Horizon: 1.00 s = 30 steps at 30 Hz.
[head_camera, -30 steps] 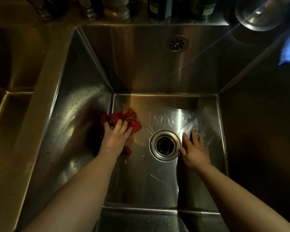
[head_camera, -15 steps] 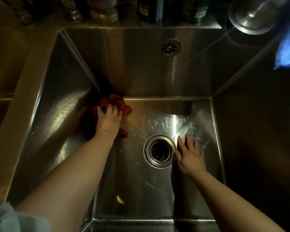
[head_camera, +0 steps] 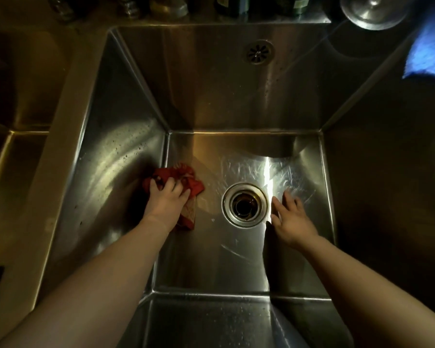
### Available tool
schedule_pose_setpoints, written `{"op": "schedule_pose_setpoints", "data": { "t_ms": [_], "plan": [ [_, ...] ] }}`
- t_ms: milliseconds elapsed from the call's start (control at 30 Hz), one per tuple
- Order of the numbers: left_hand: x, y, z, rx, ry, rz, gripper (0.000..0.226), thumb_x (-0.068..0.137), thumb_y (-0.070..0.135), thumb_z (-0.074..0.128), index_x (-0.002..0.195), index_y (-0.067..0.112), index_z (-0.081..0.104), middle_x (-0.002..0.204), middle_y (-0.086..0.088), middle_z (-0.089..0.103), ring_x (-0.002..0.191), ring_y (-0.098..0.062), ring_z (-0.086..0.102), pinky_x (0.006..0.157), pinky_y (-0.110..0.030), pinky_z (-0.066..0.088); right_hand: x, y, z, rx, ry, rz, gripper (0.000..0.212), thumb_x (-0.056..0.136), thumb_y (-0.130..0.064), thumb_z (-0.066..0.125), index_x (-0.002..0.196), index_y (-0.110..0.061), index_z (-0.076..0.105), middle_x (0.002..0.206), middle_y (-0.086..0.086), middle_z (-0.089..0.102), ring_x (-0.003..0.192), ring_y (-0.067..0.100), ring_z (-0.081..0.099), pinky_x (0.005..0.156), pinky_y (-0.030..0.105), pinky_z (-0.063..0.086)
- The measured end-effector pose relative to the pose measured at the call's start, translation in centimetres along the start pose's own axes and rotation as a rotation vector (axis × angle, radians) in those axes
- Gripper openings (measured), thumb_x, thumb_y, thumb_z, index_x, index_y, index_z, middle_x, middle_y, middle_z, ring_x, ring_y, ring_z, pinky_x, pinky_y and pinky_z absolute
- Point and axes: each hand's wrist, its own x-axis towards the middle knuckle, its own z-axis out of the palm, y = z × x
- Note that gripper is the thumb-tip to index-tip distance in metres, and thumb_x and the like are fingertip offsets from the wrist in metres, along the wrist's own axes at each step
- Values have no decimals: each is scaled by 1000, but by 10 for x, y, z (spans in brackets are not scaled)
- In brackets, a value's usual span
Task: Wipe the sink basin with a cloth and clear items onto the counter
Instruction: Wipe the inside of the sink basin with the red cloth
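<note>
left hand [head_camera: 166, 200] gripping cloth [head_camera: 187, 177], pulled back from far corner | right hand [head_camera: 293, 219] flat (beside drain [head_camera: 245, 204])

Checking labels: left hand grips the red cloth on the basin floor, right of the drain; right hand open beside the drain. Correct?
Not quite. The head view shows the red cloth under the left hand lying left of the drain, by the left wall, not right of it. The rest holds: it is on the basin floor, and the right hand is open beside the drain.
</note>
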Motion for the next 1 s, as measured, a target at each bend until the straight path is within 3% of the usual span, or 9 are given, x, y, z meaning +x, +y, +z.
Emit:
{"op": "schedule_pose_setpoints", "data": {
  "t_ms": [367,633,767,900,1000],
  "plan": [
    [-56,7,9,-35,-217,206,75,88,32,58,148,36,13,155,-2,10,141,-29,3,111,-60,12,-7,11,-12,-64,-25,31,58,98,-35,35,150,-27,9,158,1,-13,144,32,-7,115,45,12],
    [-38,10,12,-4,-157,124,79,85,37,61,148,33,14,154,-5,8,140,-32,4,107,-65,15,-4,3,-9,-120,-10,-22,59,98,-36,35,150,-27,9,158,4,-12,144,34,-4,116,42,8],
    [-30,11,15,-36,-145,81,83,83,39,63,148,34,12,153,-4,10,139,-32,6,106,-67,14,-4,4,-6,-141,-44,-22,60,98,-37,35,150,-29,6,158,3,-15,144,35,-7,116,46,10],
    [-35,9,19,-43,-156,151,74,89,35,54,148,35,10,155,-4,9,140,-31,6,108,-63,14,-6,3,-3,-136,-96,6,66,97,-38,39,149,-32,0,156,-1,-22,143,32,-14,115,54,13],
    [-46,12,26,-135,-258,208,80,90,28,55,149,35,2,157,-4,-3,142,-32,-3,111,-60,10,-8,1,-3,-139,-112,16,67,97,-38,40,149,-32,-2,155,0,-24,143,34,-15,115,55,14]
  ]
}}
